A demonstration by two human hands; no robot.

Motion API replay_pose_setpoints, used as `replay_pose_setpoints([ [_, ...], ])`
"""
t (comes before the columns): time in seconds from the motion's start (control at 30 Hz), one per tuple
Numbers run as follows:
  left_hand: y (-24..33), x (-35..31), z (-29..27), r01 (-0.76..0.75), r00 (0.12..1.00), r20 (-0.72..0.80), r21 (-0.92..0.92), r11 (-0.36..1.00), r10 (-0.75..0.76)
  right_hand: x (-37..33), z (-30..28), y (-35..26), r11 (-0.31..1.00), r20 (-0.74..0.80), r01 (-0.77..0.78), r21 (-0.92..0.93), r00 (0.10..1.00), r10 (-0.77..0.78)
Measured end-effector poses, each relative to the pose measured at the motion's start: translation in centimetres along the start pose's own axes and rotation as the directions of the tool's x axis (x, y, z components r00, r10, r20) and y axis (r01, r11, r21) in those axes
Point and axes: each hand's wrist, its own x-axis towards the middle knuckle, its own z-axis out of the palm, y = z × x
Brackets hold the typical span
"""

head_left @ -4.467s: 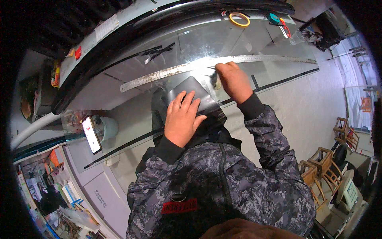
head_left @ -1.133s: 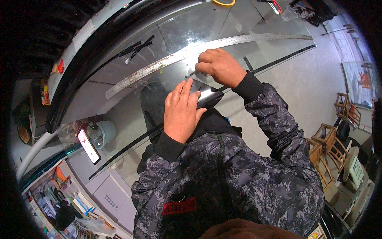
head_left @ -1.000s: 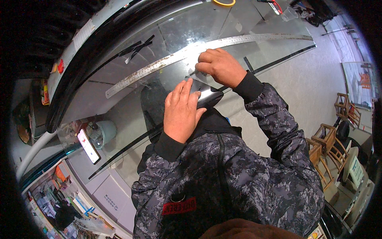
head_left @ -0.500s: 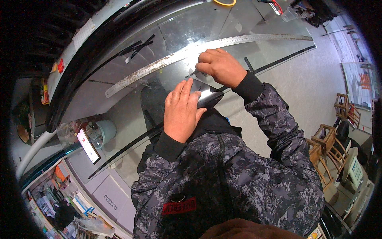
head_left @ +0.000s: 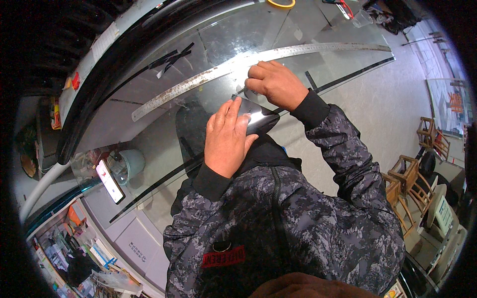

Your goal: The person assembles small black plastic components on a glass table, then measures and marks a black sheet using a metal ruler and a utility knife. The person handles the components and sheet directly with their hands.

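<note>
My left hand [head_left: 226,136] lies flat, fingers together, on a dark shiny sheet of film [head_left: 261,118] that rests on the glass tabletop [head_left: 238,35]. My right hand [head_left: 276,84] is closed just beyond it, at the film's far edge, next to a long rusty metal ruler [head_left: 208,74]. A thin tip of a small tool [head_left: 239,92] pokes out from under the fingers toward the film; the rest of the tool is hidden. Both sleeves are dark camouflage.
A lit phone [head_left: 110,181] and a pale round bowl [head_left: 130,163] sit at the left under the glass edge. Black strips [head_left: 171,55] lie on the glass beyond the ruler, a yellow tape ring [head_left: 280,3] at the far edge. Wooden chairs [head_left: 412,174] stand on the right.
Since the oldest frame my right hand has slid left along the ruler to the film's far left corner. Over the last second both hands stay almost still.
</note>
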Motion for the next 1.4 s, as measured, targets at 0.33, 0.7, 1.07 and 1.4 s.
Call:
replay_pose_setpoints([
  [0.33, 0.0, 0.0, 0.0, -0.005, 1.0, -0.002, 0.003, 1.0, 0.005, -0.1, 0.1, -0.2, 1.0, -0.008, -0.005, 0.002, 1.0, 0.005],
  [0.7, 0.2, 0.1, -0.2, 0.007, 1.0, 0.019, 0.001, 1.0, -0.007, -0.5, 0.2, -0.1, 1.0, -0.021, -0.012, 0.002, 1.0, 0.012],
  [1.07, 0.2, 0.1, -0.1, 0.012, 1.0, 0.02, 0.011, 1.0, -0.012, -0.8, 0.0, -0.4, 0.999, -0.019, -0.039, -0.005, 0.999, 0.039],
  [1.4, 0.1, 0.0, 0.0, 0.007, 1.0, 0.002, -0.014, 1.0, -0.007, -1.2, -0.1, -1.1, 0.997, -0.018, -0.075, 0.007, 0.997, 0.076],
])
